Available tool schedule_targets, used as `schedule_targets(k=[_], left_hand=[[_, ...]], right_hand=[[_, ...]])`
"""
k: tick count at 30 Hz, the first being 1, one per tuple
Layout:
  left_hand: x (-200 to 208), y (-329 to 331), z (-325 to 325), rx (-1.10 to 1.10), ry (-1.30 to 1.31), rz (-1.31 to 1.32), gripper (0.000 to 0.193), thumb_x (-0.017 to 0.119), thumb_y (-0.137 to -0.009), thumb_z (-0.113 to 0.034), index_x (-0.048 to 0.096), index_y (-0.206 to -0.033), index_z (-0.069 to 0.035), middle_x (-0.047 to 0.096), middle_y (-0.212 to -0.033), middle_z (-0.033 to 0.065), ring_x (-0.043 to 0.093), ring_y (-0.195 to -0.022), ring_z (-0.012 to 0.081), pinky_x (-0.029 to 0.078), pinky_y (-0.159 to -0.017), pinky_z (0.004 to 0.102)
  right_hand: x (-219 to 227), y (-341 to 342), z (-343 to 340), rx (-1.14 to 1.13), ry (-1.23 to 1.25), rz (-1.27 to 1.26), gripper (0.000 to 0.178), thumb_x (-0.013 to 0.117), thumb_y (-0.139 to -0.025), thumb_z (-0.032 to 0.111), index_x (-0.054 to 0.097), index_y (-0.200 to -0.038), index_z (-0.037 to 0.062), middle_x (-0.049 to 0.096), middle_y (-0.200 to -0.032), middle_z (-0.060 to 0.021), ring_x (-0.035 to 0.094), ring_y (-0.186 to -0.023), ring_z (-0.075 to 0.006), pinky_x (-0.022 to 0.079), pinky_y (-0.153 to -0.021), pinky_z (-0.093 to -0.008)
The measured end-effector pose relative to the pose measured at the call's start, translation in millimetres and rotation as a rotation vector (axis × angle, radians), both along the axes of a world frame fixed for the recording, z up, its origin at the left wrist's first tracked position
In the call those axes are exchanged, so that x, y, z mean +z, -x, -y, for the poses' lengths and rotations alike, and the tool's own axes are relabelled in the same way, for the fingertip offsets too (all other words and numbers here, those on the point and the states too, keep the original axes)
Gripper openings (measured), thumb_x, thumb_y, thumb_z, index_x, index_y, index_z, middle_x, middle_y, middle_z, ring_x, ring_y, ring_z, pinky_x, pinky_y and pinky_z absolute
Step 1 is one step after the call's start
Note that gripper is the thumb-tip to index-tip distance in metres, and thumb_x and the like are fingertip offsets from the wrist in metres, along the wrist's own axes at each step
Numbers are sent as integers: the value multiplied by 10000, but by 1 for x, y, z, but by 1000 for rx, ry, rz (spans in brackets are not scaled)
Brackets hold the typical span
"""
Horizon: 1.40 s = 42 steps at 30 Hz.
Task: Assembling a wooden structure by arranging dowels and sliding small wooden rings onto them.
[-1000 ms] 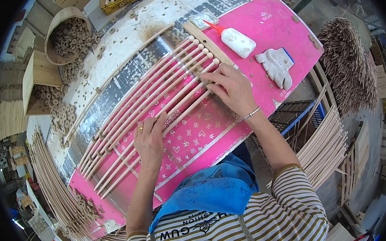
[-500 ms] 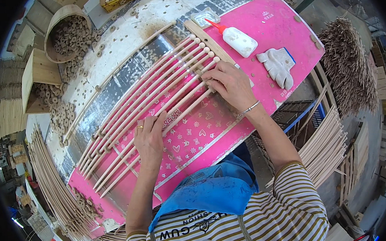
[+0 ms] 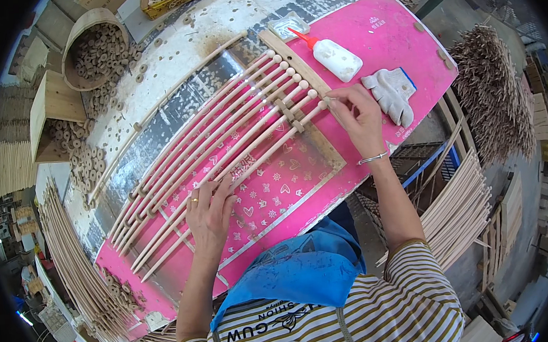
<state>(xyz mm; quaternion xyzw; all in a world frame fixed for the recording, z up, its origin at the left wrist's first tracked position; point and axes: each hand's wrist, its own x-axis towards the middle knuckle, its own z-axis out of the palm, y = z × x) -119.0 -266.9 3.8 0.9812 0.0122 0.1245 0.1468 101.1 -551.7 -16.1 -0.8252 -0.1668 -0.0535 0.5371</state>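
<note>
Several slim wooden sticks (image 3: 211, 131) lie side by side and slanted over the pink board, each with a wooden ball (image 3: 312, 94) at its upper right end. My right hand (image 3: 360, 117) has thumb and fingertips pinched at the ball on the end of the nearest stick. Just left of it, brown wooden rings (image 3: 297, 126) sit on the two nearest sticks. My left hand (image 3: 209, 210) rests lower down with its fingers bent over the nearest stick. Other rings (image 3: 151, 212) sit toward the far ends of the farther sticks.
A wooden stop bar (image 3: 295, 61) lies beyond the balls. Right of it are a white glue bottle (image 3: 337, 60) with a red nozzle and a grey work glove (image 3: 391, 96). At the left stand a tub (image 3: 93, 25) and a wooden box (image 3: 60, 116) of rings. Stick bundles (image 3: 451, 212) flank the table.
My right hand has moved right, from the sticks to the ball end of the nearest one, uncovering rings near that end. My left hand has slid slightly down and left.
</note>
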Motion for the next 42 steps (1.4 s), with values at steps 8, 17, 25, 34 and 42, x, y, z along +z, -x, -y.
schedule_targets(k=[8,17,25,34,42], left_hand=[[-13,4,-2,-14,-14,7,397,781,-870,-98,745,-1265,-106,647,-1045,79,650,-989,279,531,-857,420],[-11,2,-3,-17,-4,14,362,740,-859,-48,763,-1219,-86,648,-1007,83,660,-942,276,545,-810,410],[-8,1,-3,-3,6,14,374,759,-856,-66,764,-1228,-93,664,-1004,87,666,-953,271,544,-815,402],[-2,-6,-78,198,-44,82,303,721,-929,-83,726,-1231,-77,679,-1073,107,655,-989,305,499,-869,444],[-9,-8,-87,153,-117,21,222,741,-910,-92,718,-1131,-81,660,-1041,99,646,-986,314,494,-874,440]], right_hand=[[0,21,-10,141,113,110,274,794,-869,81,763,-1139,110,624,-936,-43,625,-816,-169,504,-717,-318],[-9,15,-23,274,374,385,278,799,-831,151,762,-1107,142,598,-928,-48,636,-891,-242,526,-763,-392],[-10,15,-23,276,378,361,290,798,-836,147,757,-1122,133,608,-931,-55,641,-878,-247,528,-759,-392],[3,47,-11,124,138,118,247,796,-882,95,764,-1126,84,627,-859,-72,652,-752,-203,523,-645,-330],[3,68,-21,177,60,18,224,773,-891,48,770,-1115,57,640,-873,-74,665,-747,-181,522,-625,-298]])
